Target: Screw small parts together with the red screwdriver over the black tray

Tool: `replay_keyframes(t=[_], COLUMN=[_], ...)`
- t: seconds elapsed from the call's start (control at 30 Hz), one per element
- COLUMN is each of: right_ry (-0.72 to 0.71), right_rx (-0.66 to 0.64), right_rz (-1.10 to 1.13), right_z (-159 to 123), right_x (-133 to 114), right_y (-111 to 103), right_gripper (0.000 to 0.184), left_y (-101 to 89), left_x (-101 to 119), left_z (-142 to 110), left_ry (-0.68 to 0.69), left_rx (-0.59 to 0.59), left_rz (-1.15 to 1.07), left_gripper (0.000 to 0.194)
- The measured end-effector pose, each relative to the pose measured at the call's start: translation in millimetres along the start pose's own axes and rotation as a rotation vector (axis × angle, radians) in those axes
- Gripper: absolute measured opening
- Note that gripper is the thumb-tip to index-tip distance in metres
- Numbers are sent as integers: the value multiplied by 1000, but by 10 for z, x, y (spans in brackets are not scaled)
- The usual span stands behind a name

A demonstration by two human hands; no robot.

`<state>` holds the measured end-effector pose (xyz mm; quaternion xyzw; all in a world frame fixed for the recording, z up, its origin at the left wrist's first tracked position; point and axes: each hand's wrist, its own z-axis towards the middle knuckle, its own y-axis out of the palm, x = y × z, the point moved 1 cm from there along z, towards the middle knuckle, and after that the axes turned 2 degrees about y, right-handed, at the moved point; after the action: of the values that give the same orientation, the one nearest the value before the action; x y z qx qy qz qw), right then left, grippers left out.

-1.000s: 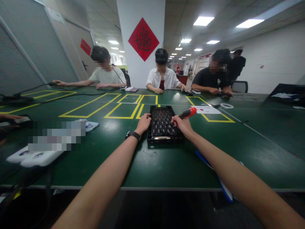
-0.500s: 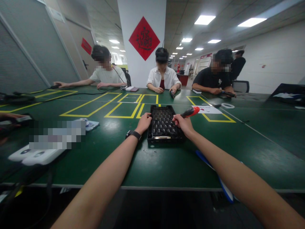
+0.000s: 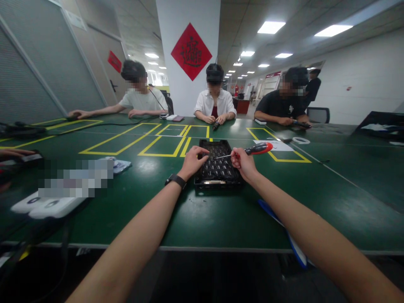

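My right hand (image 3: 243, 163) is closed round a screwdriver (image 3: 257, 149) with a black and red handle. Its thin metal shaft points left, across a black rectangular tray (image 3: 217, 185) lying on the table. Rows of small shiny pieces (image 3: 217, 168) show inside the tray, too small to name. Over the tray's left edge is my left hand (image 3: 192, 162), thumb and fingers apart and reaching inward near the screwdriver's tip. I cannot make out anything between those fingers. A dark watch (image 3: 175, 181) sits on my left wrist.
Yellow tape outlines mark the green table (image 3: 132, 219). White devices (image 3: 53, 204) lie at the left, a blue-edged object (image 3: 268, 210) under my right forearm, a paper sheet (image 3: 277, 146) and tape roll (image 3: 301, 140) beyond. Three people sit opposite; another person's hand (image 3: 14, 154) shows at far left.
My left hand has shifted from the tray's side wall to over its inside. My right hand has moved slightly right with the screwdriver, whose shaft now lies flatter and shows more clearly.
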<state>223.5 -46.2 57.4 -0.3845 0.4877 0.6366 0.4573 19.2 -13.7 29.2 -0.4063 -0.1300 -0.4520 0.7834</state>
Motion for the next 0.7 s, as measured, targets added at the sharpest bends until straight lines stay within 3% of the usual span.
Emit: replay_keyframes(t=[0.13, 0.33, 0.7], right_ry=[-3, 7, -14], right_rx=[-5, -3, 7], right_rz=[-17, -50, 12], right_z=[4, -5, 5], right_x=[5, 10, 9], right_y=[-15, -15, -41], right_gripper=[24, 25, 22], left_y=[25, 83, 91], left_x=[157, 105, 73], left_z=[-5, 10, 27], left_ry=[48, -24, -51], left_rx=[-217, -229, -238], left_rz=[-194, -233, -175], left_gripper=[38, 26, 24])
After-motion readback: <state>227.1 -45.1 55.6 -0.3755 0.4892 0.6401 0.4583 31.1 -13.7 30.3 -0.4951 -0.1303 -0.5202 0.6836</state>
